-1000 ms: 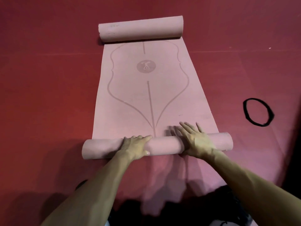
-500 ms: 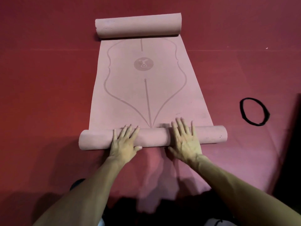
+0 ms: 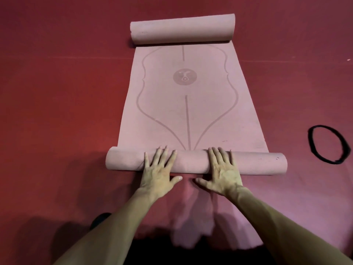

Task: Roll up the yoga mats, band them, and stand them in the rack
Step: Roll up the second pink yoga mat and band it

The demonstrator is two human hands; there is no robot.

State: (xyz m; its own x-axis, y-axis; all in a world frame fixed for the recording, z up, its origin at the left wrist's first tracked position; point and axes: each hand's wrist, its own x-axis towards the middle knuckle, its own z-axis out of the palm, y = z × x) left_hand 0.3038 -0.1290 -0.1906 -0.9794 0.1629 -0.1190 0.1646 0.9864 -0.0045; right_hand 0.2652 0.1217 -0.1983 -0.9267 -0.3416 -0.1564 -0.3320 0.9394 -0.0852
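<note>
Yoga mat lies on the red floor, partly wound: a near roll on the person's side and a far roll curled at the other end. The left hand and right hand press flat on the near roll, fingers straight, either side of the centre line; pushing evenly should hold the coil tight and its ends flush. I count one mat, two hands, and one black band on the floor to its right.

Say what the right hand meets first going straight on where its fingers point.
The right hand lies on the near roll; ahead only flat mat, then likely the far roll.
</note>
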